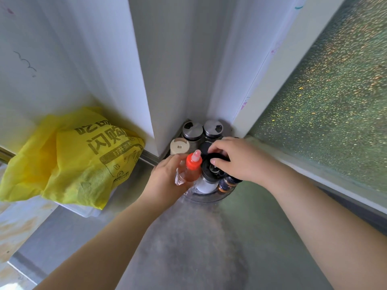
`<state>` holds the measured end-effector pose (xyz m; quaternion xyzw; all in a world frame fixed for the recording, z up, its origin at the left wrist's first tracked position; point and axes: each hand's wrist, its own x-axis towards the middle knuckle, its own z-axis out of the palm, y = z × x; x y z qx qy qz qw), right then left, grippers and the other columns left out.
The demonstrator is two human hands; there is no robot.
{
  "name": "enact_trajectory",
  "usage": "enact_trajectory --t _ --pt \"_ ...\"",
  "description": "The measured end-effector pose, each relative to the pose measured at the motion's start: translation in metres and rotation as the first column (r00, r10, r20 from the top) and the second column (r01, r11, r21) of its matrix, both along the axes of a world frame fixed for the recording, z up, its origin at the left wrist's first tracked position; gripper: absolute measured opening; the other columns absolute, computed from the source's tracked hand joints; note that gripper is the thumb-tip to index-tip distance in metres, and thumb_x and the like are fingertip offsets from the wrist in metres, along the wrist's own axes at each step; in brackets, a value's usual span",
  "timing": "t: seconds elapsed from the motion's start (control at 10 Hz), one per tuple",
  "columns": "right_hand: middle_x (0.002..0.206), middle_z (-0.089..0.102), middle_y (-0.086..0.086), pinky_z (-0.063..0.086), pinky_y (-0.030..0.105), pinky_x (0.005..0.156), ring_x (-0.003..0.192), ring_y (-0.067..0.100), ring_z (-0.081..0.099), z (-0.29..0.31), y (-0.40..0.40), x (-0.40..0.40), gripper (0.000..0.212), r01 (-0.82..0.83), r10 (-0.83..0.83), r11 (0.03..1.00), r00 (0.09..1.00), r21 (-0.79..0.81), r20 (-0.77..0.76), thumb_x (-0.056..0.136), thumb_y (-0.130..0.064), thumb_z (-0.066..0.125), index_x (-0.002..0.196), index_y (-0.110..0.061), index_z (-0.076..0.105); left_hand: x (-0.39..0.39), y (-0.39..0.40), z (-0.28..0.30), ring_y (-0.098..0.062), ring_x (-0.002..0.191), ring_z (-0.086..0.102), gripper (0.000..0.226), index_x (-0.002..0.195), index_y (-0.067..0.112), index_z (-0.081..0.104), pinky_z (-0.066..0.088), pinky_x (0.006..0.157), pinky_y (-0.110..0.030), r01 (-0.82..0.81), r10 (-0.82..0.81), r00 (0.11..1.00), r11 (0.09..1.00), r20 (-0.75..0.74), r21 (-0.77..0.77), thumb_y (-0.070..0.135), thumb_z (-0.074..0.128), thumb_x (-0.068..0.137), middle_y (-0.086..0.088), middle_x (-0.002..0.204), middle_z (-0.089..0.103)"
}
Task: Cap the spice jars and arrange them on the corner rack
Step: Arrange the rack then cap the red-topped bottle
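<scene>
1. While both hands work over the corner rack (209,198), the left hand (167,178) has its grip curled round a clear bottle (189,174) with an orange cap (193,162), holding it tilted at the rack's near-left edge.
2. Just right of that grip, touching the bottle, stands a white jar (206,184) with a black top (211,170).
3. The right hand (240,160) comes down over this jar; its grip is curled, thumb and fingers pinching a black lid (215,156) right above the jar's top. Whether the lid is seated I cannot tell.
4. Below the right grip, partly hidden by the palm, sits a dark jar (225,184) with an orange-and-blue label, beside the white jar.
5. Beyond both grips, deep in the corner, two jars with steel lids (192,130) (213,127) stand side by side; a beige-capped jar (179,145) stands just past the left grip's fingertips.
6. A further black cap (206,147) shows between the steel-lidded jars and the right grip.
7. Well left of the left grip, a yellow bag (73,158) rests against the wall.
8. The rack sits on a grey bench (188,237) under both forearms; frosted glass (335,101) runs to the right of the right grip.
</scene>
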<state>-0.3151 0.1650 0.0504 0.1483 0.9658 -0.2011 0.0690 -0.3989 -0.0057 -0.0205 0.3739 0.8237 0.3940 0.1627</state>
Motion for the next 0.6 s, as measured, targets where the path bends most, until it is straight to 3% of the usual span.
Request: enact_trajectory --t 0.1,0.2,0.3,0.4,0.5,0.6 --pt "0.118 0.057 0.000 0.036 0.019 0.086 0.108 0.015 0.055 -0.007 -0.003 0.002 0.032 0.009 -0.011 0.999 1.000 -0.052 -0.028 0.085 -0.025 0.060 0.117 -0.024 0.059 0.003 -0.002 -0.002 -0.023 0.107 0.053 0.058 0.118 0.022 0.048 0.045 0.090 -0.042 -0.013 0.013 1.000 1.000 0.012 -0.027 0.029 0.064 0.062 -0.002 0.114 0.056" --pt "0.123 0.056 0.000 0.034 0.019 0.090 0.112 0.016 0.053 -0.011 -0.006 0.006 0.036 0.023 -0.028 0.997 0.998 -0.074 -0.056 0.085 -0.023 0.061 0.121 -0.020 0.058 0.008 -0.006 -0.002 -0.025 0.111 0.050 0.068 0.124 0.024 0.044 0.043 0.093 -0.045 -0.008 0.008 1.000 0.998 0.001 -0.057 0.022 0.074 0.063 -0.004 0.119 0.051" --pt "0.128 0.055 0.001 0.036 0.026 0.102 0.118 0.018 0.050 -0.015 -0.008 0.014 0.043 0.027 -0.032 0.998 0.995 -0.061 -0.092 0.084 -0.022 0.061 0.126 -0.019 0.054 0.015 -0.010 0.003 -0.022 0.111 0.047 0.075 0.128 0.022 0.042 0.041 0.094 -0.035 -0.028 0.027 0.999 0.998 -0.019 -0.051 0.023 0.078 0.063 -0.005 0.122 0.046" --pt "0.130 0.054 0.000 0.035 0.029 0.105 0.120 0.019 0.049 -0.013 -0.008 0.026 0.044 0.057 -0.066 0.997 0.984 -0.059 -0.168 0.085 -0.022 0.061 0.128 -0.019 0.053 0.023 -0.017 0.014 -0.016 0.101 0.050 0.065 0.126 0.019 0.044 0.045 0.090 -0.034 -0.104 0.102 0.992 0.995 -0.067 -0.014 0.029 0.074 0.069 0.000 0.115 0.049" --pt "0.117 0.059 0.000 0.035 0.018 0.097 0.109 0.012 0.053 -0.002 -0.021 0.040 0.036 0.081 -0.114 0.990 0.942 -0.118 -0.316 0.085 -0.017 0.062 0.121 -0.017 0.059 0.033 -0.027 0.030 -0.012 0.089 0.051 0.042 0.113 0.016 0.051 0.049 0.080 -0.035 -0.133 0.157 0.958 0.985 -0.241 0.114 0.030 0.066 0.076 0.010 0.097 0.048" --pt "0.100 0.066 -0.006 0.045 0.014 0.084 0.090 0.002 0.060 0.049 -0.031 0.076 0.022 0.118 -0.277 0.919 0.872 -0.375 -0.404 0.085 -0.016 0.063 0.106 -0.023 0.063 0.045 -0.033 0.053 -0.019 0.085 0.056 0.034 0.110 0.018 0.052 0.049 0.074 -0.036 -0.004 0.062 0.912 0.990 -0.405 0.143 0.029 0.059 0.078 0.006 0.093 0.057"
